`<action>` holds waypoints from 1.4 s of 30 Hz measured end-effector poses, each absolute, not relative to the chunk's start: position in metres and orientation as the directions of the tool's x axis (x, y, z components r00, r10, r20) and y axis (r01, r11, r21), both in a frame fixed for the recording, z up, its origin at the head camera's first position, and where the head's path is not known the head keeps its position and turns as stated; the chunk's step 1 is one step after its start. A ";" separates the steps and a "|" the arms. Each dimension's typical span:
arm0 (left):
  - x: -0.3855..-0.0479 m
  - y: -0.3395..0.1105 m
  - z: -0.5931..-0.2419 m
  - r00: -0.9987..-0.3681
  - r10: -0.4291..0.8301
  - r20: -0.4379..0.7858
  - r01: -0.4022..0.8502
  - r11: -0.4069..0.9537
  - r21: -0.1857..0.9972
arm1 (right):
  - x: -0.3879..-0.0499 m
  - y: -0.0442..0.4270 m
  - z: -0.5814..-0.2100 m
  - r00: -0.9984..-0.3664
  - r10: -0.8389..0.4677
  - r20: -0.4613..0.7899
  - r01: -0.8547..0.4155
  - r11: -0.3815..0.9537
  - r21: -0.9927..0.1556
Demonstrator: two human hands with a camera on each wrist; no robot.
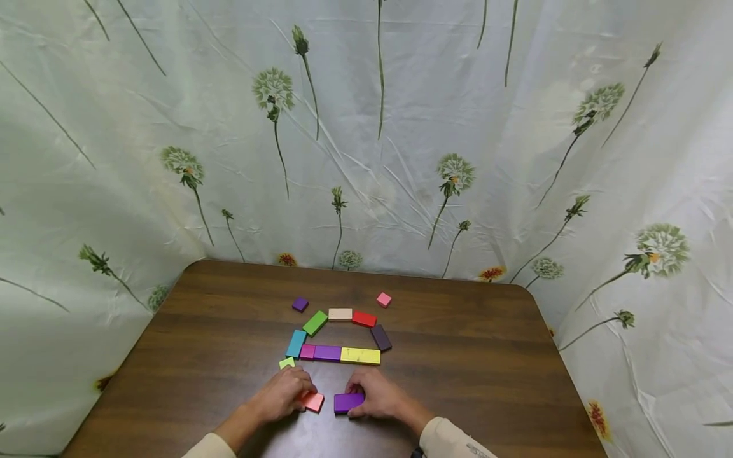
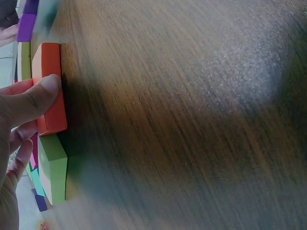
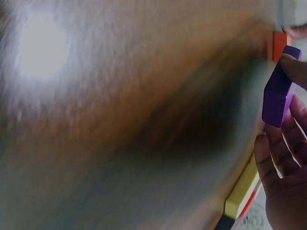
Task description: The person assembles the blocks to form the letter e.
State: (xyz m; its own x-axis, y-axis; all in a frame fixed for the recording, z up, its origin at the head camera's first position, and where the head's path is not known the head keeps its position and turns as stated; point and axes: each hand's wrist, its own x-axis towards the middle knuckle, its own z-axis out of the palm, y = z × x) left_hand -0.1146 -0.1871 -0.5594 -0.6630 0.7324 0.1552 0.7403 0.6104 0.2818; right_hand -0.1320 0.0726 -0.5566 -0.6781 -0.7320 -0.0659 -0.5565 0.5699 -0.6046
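My left hand (image 1: 282, 395) pinches a salmon-orange block (image 1: 313, 402) near the front of the table; in the left wrist view the thumb presses on the long side of this block (image 2: 53, 103). To its right, my right hand (image 1: 379, 392) grips a purple block (image 1: 347, 402) between thumb and fingers. The right wrist view shows the purple block (image 3: 277, 98) tilted. A small gap separates the two held blocks. Just beyond the left hand lies a lime-green block (image 1: 287, 362), partly hidden by it in the head view.
Behind the hands, a teal (image 1: 296, 343), a green (image 1: 315, 323), a beige (image 1: 340, 314), a red (image 1: 364, 319) and a dark block (image 1: 380, 338) form an arc above a row of magenta (image 1: 307, 352), purple (image 1: 328, 353) and yellow (image 1: 361, 356). Small purple (image 1: 300, 305) and pink (image 1: 383, 299) blocks lie farther back.
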 end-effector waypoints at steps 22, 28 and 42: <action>-0.116 -0.188 -0.561 -0.665 0.734 0.138 0.734 0.610 0.298 | -0.122 0.051 -0.572 -0.660 -0.751 0.016 -0.619 0.532 -0.578; -0.117 -0.188 -0.562 -0.662 0.737 0.139 0.737 0.605 0.302 | -0.121 0.049 -0.573 -0.672 -0.741 0.013 -0.607 0.541 -0.582; -0.116 -0.187 -0.559 -0.672 0.731 0.116 0.724 0.616 0.312 | -0.119 0.050 -0.573 -0.693 -0.721 -0.015 -0.559 0.550 -0.620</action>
